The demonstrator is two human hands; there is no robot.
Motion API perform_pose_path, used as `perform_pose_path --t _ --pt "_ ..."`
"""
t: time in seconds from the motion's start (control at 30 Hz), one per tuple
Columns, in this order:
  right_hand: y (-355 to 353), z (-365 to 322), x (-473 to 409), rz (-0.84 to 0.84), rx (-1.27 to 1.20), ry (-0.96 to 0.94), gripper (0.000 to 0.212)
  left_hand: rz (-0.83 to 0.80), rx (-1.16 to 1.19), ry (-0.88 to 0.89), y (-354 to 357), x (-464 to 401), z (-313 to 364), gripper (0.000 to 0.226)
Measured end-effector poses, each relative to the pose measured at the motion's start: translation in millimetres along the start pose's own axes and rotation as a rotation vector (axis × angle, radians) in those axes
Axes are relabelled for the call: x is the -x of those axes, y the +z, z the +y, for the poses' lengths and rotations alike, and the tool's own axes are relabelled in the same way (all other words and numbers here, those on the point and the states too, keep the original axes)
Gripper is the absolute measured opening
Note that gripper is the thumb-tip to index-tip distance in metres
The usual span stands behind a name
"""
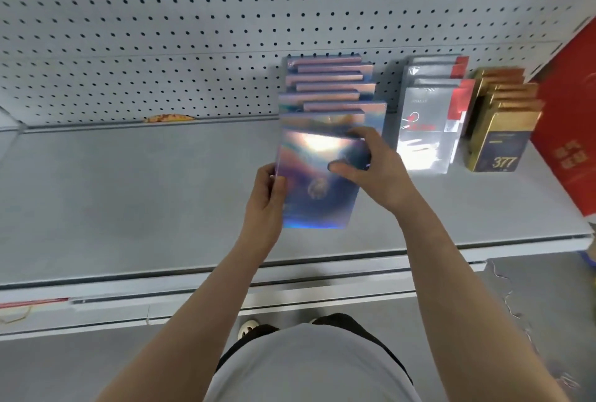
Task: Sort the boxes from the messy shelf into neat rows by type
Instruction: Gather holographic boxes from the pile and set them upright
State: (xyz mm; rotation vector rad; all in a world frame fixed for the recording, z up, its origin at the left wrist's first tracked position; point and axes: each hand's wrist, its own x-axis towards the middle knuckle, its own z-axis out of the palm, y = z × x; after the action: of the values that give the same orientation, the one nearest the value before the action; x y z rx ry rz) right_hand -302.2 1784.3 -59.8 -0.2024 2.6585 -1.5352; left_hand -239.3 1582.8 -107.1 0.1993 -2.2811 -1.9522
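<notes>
Between my left hand (pixel 267 195) and right hand (pixel 367 166), both gripping its edges, box (pixel 317 188) seems light, stiff, glossy-slick

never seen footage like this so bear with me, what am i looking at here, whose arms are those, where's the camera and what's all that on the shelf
There is no machine here. The one picture comes from a wide-angle camera worn on a person's head, looking forward and down, so the arms rising from the bottom are the wearer's own.

The grey shelf has a pegboard back. Three rows of boxes stand on it: shiny holographic boxes, grey boxes with red corners, and gold and dark boxes. A large red package sits at the far right.

Both hands hold one holographic box at the front of its row: the left hand grips its left edge, and the right hand grips its upper right corner.
</notes>
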Motion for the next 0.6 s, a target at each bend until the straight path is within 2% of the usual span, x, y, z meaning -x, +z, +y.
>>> perform_pose_path --t 0.13,0.23,0.3,0.4,0.6 --pt "-18 11 -6 0.135 0.215 -0.083 0.052 -0.036 -0.148 -0.027 18 -6 -3 0.04" --pt "-25 14 -16 0.217 0.354 -0.09 0.055 -0.128 -0.248 0.02 26 -8 -1 0.052" --pt "-27 13 -22 0.189 0.395 -0.106 0.063 -0.181 -0.267 0.0 32 -8 1 0.059" --pt "-25 12 -28 0.149 0.468 -0.145 0.076 -0.178 -0.274 -0.031 37 -12 3 0.065" --pt "-20 15 -30 0.205 0.478 -0.173 0.075 -0.152 -0.297 -0.028 37 -16 5 0.064"
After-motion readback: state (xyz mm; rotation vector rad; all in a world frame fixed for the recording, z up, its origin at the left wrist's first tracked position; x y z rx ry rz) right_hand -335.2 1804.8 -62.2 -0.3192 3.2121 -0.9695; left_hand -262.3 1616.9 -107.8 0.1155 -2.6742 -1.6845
